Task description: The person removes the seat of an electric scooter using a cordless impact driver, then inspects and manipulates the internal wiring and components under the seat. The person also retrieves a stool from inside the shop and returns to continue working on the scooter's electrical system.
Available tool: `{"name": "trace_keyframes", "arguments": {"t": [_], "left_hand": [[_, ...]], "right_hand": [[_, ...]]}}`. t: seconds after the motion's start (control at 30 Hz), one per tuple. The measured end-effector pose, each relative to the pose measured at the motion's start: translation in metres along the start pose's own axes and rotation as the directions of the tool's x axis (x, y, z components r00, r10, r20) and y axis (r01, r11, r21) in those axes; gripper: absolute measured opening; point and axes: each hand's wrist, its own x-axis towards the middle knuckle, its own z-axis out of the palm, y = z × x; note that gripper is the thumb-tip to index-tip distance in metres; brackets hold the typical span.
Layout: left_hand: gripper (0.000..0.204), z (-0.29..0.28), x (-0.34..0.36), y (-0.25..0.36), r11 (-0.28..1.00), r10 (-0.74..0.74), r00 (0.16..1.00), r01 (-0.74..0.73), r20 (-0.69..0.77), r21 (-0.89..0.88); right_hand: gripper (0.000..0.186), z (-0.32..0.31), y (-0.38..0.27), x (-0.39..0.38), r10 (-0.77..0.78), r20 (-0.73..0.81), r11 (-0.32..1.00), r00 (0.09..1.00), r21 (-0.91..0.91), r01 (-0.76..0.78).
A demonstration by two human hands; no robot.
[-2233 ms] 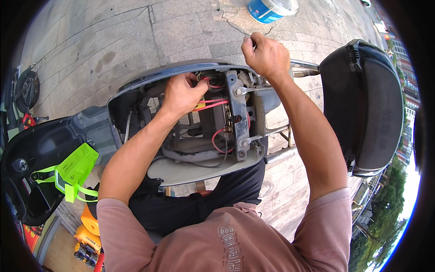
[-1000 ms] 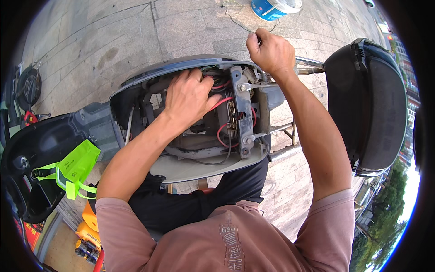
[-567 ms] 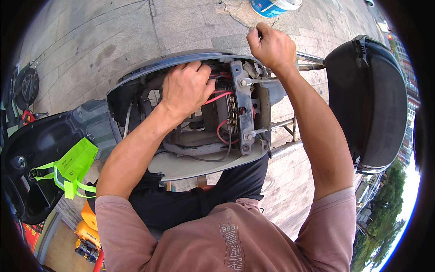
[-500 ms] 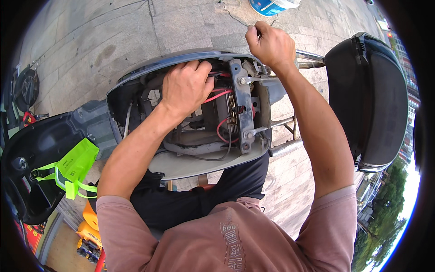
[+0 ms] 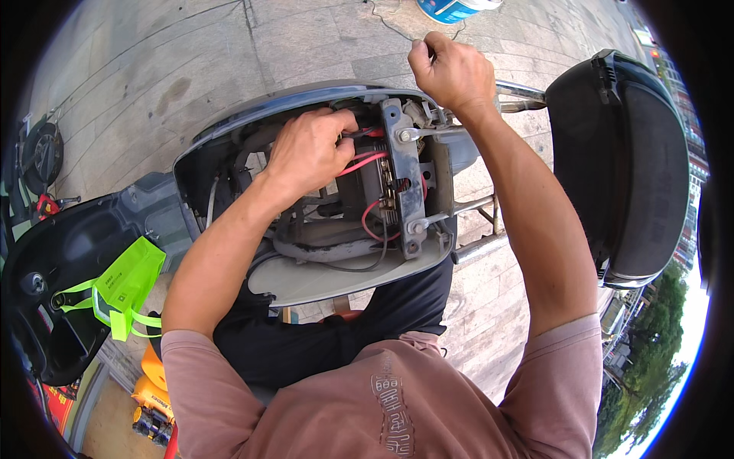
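Note:
My left hand (image 5: 310,149) reaches into the open body shell (image 5: 336,283) of a scooter. Its thumb and index finger pinch a dark wire (image 5: 352,135) near the upper inner edge; the other fingertips are partly hidden. Just below them, red wires (image 5: 359,162) run to a finned dark unit (image 5: 372,187) with metal terminals. Beside that unit stands a grey metal bracket (image 5: 404,180) with bolts. My right hand (image 5: 459,76) is closed in the air beyond the shell's far right corner. Whatever lies inside its curled fingers is hidden.
A black padded case (image 5: 623,168) is at the right, by a metal rack (image 5: 478,249). A black scooter part (image 5: 46,283) with a bright green bag (image 5: 130,275) lies left. A blue-and-white bucket (image 5: 451,9) and a thin cable (image 5: 390,27) are on the paving.
My left hand has shifted slightly down and left, and its finger and thumb now show pinching the dark wire. My right hand stays closed, nearly in place. The view has moved a little.

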Motion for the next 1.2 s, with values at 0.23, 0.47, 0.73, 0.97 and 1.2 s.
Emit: {"name": "trace_keyframes", "arguments": {"t": [0.23, 0.47, 0.73, 0.97, 1.2], "left_hand": [[0.027, -0.008, -0.002, 0.004, 0.997, -0.046, 0.999, 0.047, 0.02, -0.06], [0.033, -0.017, -0.008, 0.0, 0.965, -0.13, 0.988, 0.145, 0.078, -0.221], [0.022, -0.004, -0.02, -0.028, 0.821, -0.199, 0.98, 0.161, -0.01, -0.548], [0.014, 0.017, -0.016, -0.039, 0.643, -0.555, 0.8, 0.239, -0.227, -0.728], [0.031, 0.009, -0.015, -0.036, 0.6, -0.621, 0.782, 0.428, -0.056, -0.676]], "right_hand": [[0.034, 0.002, 0.001, 0.001, -0.019, -0.011, 1.0, 1.0, -0.006, 0.019], [0.03, 0.003, 0.002, -0.001, -0.042, -0.052, 0.999, 0.998, -0.008, 0.042], [0.035, 0.001, 0.001, 0.0, -0.014, -0.008, 1.0, 1.0, -0.008, 0.014], [0.03, 0.0, -0.002, -0.001, 0.001, -0.02, 1.0, 1.0, 0.002, -0.001], [0.034, -0.002, -0.002, 0.0, 0.0, 0.012, 1.0, 1.0, -0.015, 0.0]]}}
